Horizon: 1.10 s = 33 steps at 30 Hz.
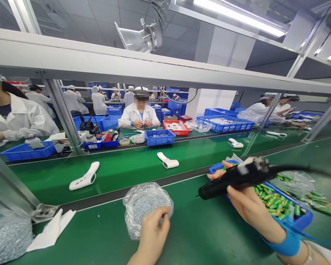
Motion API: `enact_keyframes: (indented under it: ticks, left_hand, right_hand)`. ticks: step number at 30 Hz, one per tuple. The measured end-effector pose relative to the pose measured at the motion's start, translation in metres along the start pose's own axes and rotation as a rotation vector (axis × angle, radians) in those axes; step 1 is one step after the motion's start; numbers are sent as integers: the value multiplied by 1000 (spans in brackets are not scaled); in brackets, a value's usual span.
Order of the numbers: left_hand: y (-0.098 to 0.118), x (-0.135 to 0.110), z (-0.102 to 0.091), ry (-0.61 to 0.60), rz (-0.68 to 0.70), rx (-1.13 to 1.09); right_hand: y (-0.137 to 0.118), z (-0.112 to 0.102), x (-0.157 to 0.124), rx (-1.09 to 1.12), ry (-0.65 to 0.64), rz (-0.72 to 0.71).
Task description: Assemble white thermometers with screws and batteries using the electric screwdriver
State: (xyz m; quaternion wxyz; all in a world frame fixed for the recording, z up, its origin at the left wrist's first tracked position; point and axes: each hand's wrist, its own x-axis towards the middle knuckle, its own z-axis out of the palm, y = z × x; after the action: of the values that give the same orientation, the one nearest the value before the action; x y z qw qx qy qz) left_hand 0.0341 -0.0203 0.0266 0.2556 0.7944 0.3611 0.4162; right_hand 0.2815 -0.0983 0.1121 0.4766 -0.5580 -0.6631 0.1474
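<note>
My left hand is over the near right edge of a clear plastic bag filled with small silvery screws. Its thumb and forefinger are pinched together; whatever is between them is too small to make out. My right hand grips a black electric screwdriver, its tip pointing left and its cable running off to the right. A blue wristband circles my right wrist. Below and beyond that hand, a blue bin holds many green and gold batteries.
White handheld thermometers lie on the green conveyor belt. More screws fill a bag at left, beside white paper. A metal post rises there. A co-worker sits across, behind a blue tray.
</note>
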Motion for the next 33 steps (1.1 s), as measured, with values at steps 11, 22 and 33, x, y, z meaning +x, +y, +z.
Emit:
enact_keyframes:
  ticks: [11,22,33]
  left_hand:
    - [19,-15,14,-125,-197,-395]
    - [15,-17,18,-148,-342,-591]
    - [11,-27,25,-182,-301,-539]
  right_hand:
    - [-66,64,14,837,391,17]
    - [-76,68,15,812,297,-6]
    - [-75,68,14,807,303,-3]
